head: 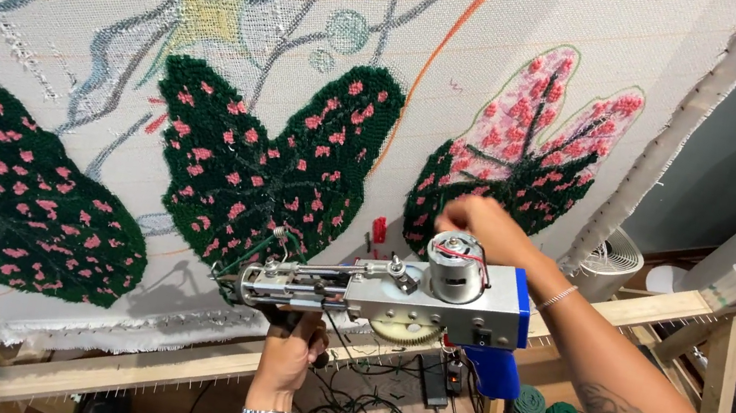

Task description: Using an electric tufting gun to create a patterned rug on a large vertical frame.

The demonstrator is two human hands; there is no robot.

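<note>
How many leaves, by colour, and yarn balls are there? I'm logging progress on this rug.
Dark green leaves with pink spots: 2
Green-and-pink leaf, mostly pink at its top: 1
Green yarn balls: 2
Total: 5

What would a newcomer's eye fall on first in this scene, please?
First the stretched cloth across the upper frame, tufted with dark green leaves speckled pink. Then the silver and blue tufting gun at centre, gripped from below by the left hand, with the right hand at its motor.
</note>
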